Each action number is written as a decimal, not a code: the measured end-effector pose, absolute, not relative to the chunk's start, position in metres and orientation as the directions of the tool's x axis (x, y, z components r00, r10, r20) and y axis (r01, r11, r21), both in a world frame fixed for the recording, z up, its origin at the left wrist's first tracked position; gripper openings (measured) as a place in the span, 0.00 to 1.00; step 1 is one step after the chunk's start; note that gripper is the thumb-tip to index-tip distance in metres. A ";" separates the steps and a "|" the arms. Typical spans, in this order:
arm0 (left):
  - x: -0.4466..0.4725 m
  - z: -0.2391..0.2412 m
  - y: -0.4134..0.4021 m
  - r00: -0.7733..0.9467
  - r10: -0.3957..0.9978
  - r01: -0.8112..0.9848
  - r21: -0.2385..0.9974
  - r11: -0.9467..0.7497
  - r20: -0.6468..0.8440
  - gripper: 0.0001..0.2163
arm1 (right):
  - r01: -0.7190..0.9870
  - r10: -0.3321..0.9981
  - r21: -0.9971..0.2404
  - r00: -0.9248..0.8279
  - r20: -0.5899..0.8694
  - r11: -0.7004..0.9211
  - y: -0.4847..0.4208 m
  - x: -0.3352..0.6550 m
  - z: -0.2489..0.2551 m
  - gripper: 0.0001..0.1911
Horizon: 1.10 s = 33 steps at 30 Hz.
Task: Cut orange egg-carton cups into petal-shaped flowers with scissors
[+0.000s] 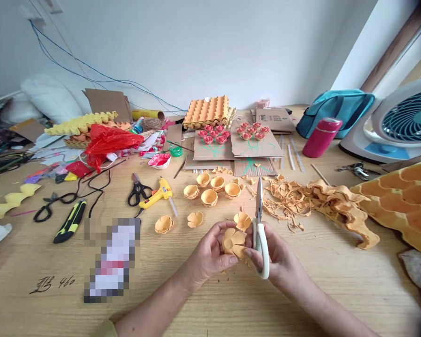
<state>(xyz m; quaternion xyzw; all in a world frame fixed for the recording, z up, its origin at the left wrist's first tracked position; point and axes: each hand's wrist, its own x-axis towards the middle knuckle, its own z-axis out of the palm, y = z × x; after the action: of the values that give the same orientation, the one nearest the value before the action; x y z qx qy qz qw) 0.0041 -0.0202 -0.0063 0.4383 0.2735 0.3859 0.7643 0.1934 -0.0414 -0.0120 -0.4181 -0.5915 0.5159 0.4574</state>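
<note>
Between the fingers of my left hand (209, 255) is an orange egg-carton cup cut into petals (233, 242), its base turned toward me. My right hand (274, 252) is closed around white-handled scissors (261, 245), whose blades point up and away; its fingertips also come close to the petal cup's right edge. Just beyond the hands sits another petal-cut cup (243, 221). More cups lie to the left, one single (195, 219) and one stacked (164, 224). Farther back several stacked cups (209, 197) form a cluster.
Orange carton scraps (291, 199) heap at right beside a large egg tray (403, 201). At left lie a yellow glue gun (157, 194), black scissors (139, 191) and a utility knife (70, 221). Cardboard with red flowers (256, 145), a pink bottle (322, 137) and a fan (393, 121) stand behind.
</note>
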 end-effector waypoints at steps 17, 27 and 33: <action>-0.002 -0.008 -0.019 0.252 0.968 -0.243 0.969 0.048 0.015 0.23 | 0.407 0.932 -0.871 -0.335 0.138 0.275 -0.039 0.202 -0.003 0.07; -0.004 -0.004 -0.015 0.230 0.967 -0.537 0.815 0.217 -0.106 0.23 | 0.542 0.899 -0.786 -0.435 0.041 0.298 -0.040 0.196 0.005 0.10; -0.003 0.000 -0.017 0.230 0.968 -0.569 0.793 0.220 -0.103 0.22 | 0.561 0.870 -0.714 -0.473 0.138 0.418 -0.039 0.194 0.000 0.10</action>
<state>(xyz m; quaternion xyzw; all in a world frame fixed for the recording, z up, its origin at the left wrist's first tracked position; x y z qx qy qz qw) -0.0034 -0.0170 -0.0004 0.3199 0.3119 0.5366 0.7159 0.1937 -0.0395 0.0000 -0.4459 -0.8027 0.3036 0.2543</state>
